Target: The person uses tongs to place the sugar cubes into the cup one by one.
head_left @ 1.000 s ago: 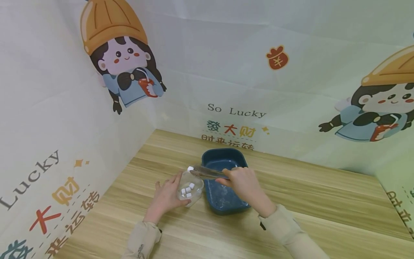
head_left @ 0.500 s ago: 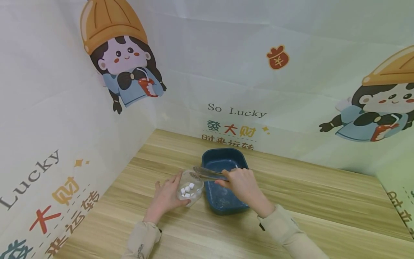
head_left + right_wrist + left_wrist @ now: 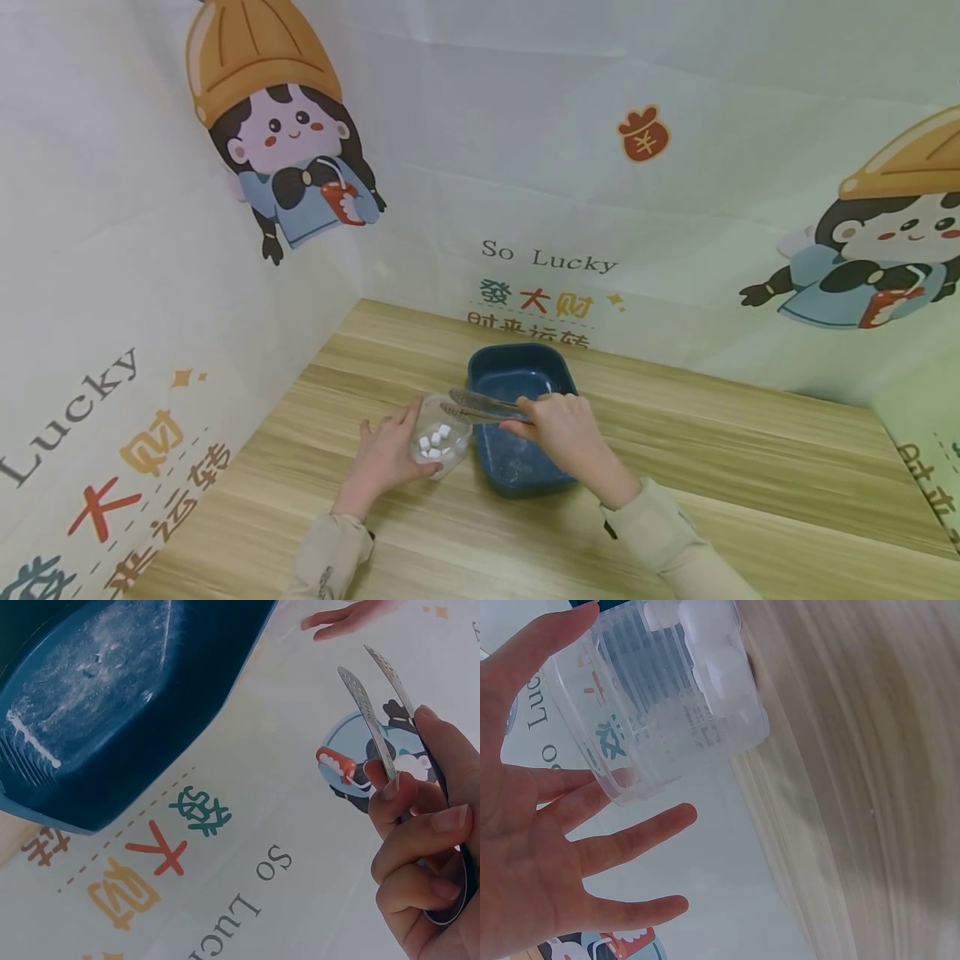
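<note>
My left hand (image 3: 386,454) holds a clear plastic cup (image 3: 656,712) on the table, thumb on one side and fingers on the other. In the left wrist view two fingers stick out past the cup. Several white cubes (image 3: 444,431) lie at the bottom of the cup. Metal tongs (image 3: 366,709) are gripped in my right hand (image 3: 570,433), with fingers curled round the handle. The perforated tips are spread apart with nothing between them, and in the head view they appear over the cup's far rim. The kind of cubes is not clear.
Right of the cup stands a dark blue tub (image 3: 517,490), partly under my right hand, with white powdery residue on its bottom (image 3: 97,660). The wood-grain table (image 3: 712,450) meets printed cloth walls (image 3: 480,167) at the back and left.
A second ago the tongs held a white cube above the cup's rim. Half a second ago the tips parted and the cube left them. The left hand stays in place.
</note>
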Demonstrator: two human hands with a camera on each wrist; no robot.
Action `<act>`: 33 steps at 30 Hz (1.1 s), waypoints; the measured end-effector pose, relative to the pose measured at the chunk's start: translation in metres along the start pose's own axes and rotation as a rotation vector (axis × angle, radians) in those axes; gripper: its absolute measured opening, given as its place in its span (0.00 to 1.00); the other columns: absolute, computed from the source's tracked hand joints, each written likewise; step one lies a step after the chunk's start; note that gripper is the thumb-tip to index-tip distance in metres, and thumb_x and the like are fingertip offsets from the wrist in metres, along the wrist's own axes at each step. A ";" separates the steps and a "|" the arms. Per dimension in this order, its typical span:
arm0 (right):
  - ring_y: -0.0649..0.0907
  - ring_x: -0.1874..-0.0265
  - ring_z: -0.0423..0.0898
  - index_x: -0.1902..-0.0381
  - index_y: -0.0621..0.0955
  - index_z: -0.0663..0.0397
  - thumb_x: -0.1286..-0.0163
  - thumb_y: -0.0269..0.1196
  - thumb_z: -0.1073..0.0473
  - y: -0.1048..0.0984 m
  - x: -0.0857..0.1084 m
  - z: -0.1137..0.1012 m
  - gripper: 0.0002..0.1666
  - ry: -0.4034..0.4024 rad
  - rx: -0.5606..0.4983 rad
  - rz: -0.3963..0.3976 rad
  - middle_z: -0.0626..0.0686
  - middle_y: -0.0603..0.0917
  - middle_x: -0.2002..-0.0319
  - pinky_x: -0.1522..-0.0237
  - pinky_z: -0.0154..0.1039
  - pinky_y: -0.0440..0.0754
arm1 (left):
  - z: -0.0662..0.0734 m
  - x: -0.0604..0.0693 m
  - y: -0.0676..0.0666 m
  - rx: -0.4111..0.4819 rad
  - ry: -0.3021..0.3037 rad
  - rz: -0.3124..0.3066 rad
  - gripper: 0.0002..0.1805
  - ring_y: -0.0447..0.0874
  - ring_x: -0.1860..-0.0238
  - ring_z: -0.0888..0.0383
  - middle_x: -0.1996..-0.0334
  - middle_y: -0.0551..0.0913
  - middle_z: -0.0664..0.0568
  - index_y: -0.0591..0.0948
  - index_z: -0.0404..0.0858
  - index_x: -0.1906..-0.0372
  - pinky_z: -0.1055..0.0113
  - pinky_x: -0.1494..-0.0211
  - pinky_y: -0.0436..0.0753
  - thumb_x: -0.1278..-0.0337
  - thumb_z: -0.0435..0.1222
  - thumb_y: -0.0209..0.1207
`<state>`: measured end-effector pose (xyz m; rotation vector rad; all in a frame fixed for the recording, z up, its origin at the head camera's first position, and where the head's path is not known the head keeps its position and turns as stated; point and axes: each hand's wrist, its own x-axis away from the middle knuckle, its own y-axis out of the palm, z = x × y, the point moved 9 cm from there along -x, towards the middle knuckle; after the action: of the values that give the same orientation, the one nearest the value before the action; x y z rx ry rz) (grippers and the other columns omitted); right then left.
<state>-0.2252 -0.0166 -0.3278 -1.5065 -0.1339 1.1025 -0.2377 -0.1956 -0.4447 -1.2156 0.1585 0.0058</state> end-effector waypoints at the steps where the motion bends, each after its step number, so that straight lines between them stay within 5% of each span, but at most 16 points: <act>1: 0.51 0.93 0.33 0.90 0.66 0.45 0.51 0.63 0.41 0.000 0.000 0.000 0.24 0.001 -0.003 -0.002 0.40 0.53 0.94 0.87 0.25 0.37 | 0.000 0.000 0.000 -0.001 0.001 0.001 0.58 0.73 0.48 0.38 0.40 0.69 0.42 0.56 0.37 0.33 0.30 0.43 0.56 0.74 0.55 0.69; 17: 0.57 0.94 0.34 0.84 0.76 0.47 0.56 0.65 0.40 -0.008 0.017 0.015 0.19 0.063 -0.039 -0.031 0.41 0.62 0.96 0.90 0.26 0.44 | 0.001 0.000 -0.001 0.008 0.010 0.015 0.57 0.73 0.48 0.38 0.40 0.70 0.42 0.57 0.36 0.34 0.29 0.44 0.57 0.74 0.54 0.69; 22: 0.59 0.94 0.33 0.73 0.84 0.51 0.54 0.66 0.42 -0.007 0.027 0.025 0.19 0.132 -0.109 -0.120 0.43 0.69 0.95 0.90 0.25 0.45 | 0.001 0.000 -0.002 0.008 0.016 0.027 0.57 0.74 0.49 0.39 0.41 0.71 0.42 0.57 0.37 0.34 0.29 0.45 0.57 0.75 0.54 0.70; 26: 0.56 0.94 0.32 0.70 0.83 0.54 0.51 0.65 0.45 -0.005 0.035 0.032 0.18 0.176 -0.186 -0.189 0.43 0.66 0.96 0.88 0.25 0.45 | 0.001 0.000 -0.002 0.011 0.014 0.030 0.57 0.74 0.48 0.39 0.42 0.72 0.42 0.57 0.38 0.34 0.29 0.45 0.57 0.75 0.54 0.70; 29: 0.54 0.93 0.31 0.69 0.83 0.55 0.49 0.65 0.47 -0.007 0.041 0.037 0.17 0.199 -0.233 -0.206 0.42 0.64 0.96 0.88 0.25 0.45 | 0.001 0.000 -0.002 0.007 0.013 0.032 0.57 0.74 0.48 0.39 0.43 0.73 0.41 0.57 0.38 0.34 0.29 0.45 0.57 0.75 0.54 0.70; 33: 0.61 0.93 0.29 0.67 0.83 0.57 0.49 0.66 0.51 -0.013 0.046 0.043 0.16 0.202 -0.282 -0.188 0.43 0.73 0.91 0.89 0.23 0.54 | 0.001 0.000 -0.002 0.010 0.012 0.028 0.56 0.74 0.48 0.39 0.43 0.73 0.41 0.58 0.37 0.34 0.29 0.45 0.57 0.75 0.54 0.70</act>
<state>-0.2229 0.0470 -0.3355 -1.8074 -0.2951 0.7999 -0.2371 -0.1953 -0.4425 -1.2039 0.1860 0.0227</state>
